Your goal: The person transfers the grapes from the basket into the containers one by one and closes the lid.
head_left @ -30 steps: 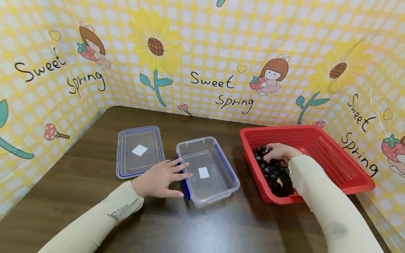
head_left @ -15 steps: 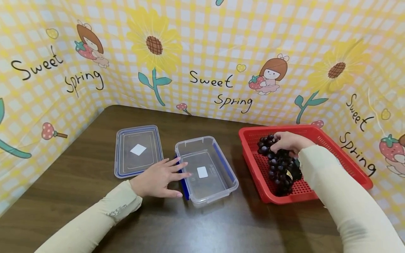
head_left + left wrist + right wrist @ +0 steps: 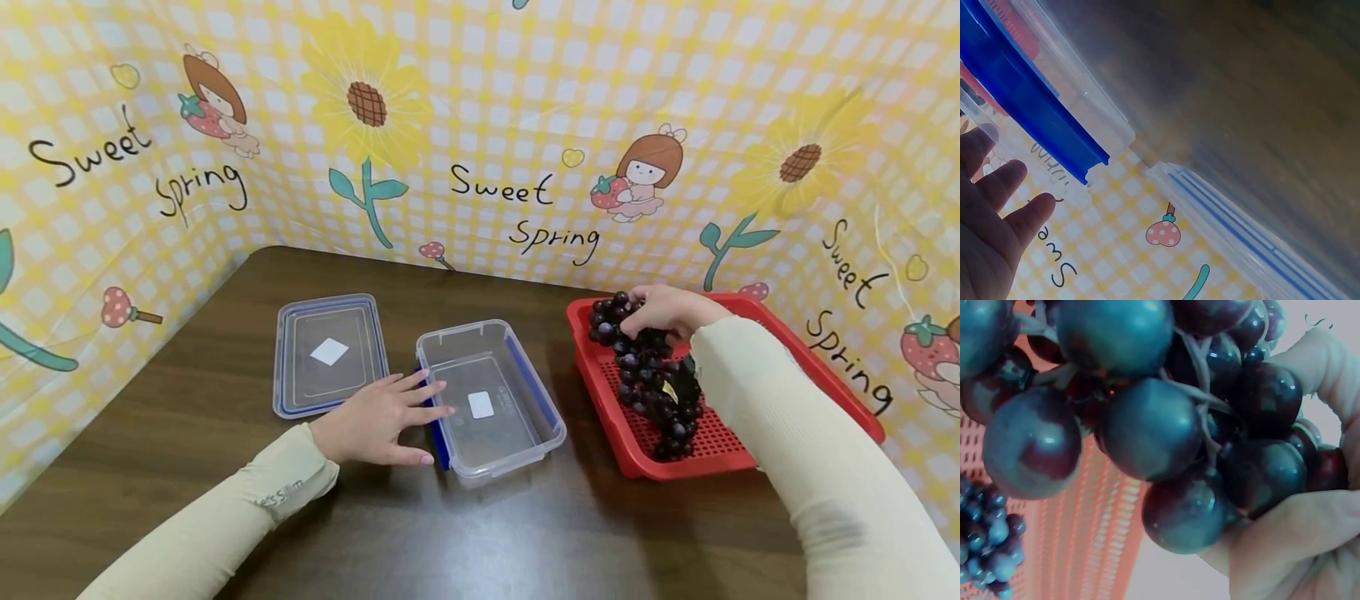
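Note:
My right hand (image 3: 671, 308) grips a bunch of dark grapes (image 3: 606, 321) by its upper part, over the far left of the red basket (image 3: 626, 462). Thumb and fingers curl round the bunch in the right wrist view, where the grapes (image 3: 1154, 428) hang close to the camera. More grapes (image 3: 985, 537) lie lower in the basket there. My left hand (image 3: 378, 421) is spread flat, fingertips at the left rim of a clear plastic container (image 3: 491, 475). Beside those fingers (image 3: 1038, 212) runs the container's blue latch (image 3: 1029, 94) in the left wrist view.
A clear lid with a blue seal (image 3: 296, 367) lies left of the container on the brown wooden table (image 3: 420, 542). A yellow checked cloth (image 3: 480, 100) walls off the back and both sides.
The right hand has raised the grapes from the basket floor toward its far left rim, and the bunch has stretched out lengthwise. The left hand stays by the container.

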Motion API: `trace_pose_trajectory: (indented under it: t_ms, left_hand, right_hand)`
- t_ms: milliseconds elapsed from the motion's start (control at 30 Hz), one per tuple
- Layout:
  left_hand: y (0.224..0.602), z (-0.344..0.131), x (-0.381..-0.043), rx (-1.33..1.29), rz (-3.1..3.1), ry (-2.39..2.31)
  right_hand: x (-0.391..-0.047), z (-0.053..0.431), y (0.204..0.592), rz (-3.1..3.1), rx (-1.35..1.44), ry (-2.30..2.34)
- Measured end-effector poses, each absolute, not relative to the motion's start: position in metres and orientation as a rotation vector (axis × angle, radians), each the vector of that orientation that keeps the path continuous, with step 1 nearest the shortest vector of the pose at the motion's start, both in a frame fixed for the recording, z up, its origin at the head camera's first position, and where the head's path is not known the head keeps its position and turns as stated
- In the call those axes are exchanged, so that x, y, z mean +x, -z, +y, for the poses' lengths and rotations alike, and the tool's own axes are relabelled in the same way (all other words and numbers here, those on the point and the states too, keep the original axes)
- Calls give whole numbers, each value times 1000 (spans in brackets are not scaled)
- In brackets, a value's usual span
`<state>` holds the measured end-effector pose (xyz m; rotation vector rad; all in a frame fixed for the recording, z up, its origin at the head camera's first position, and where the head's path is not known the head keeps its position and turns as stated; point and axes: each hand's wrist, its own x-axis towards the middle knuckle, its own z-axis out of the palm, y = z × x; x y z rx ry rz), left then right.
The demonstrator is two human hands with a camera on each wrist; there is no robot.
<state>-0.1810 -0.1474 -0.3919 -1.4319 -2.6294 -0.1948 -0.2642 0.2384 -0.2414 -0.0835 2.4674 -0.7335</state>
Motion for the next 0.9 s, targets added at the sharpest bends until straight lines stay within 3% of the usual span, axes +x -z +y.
trace_pose_trajectory:
  t_ms: [900]
  left_hand:
    - [389,-144,-182,-1418,-2638,179]
  right_hand:
    - [-258,112,225,2487,-322,746]
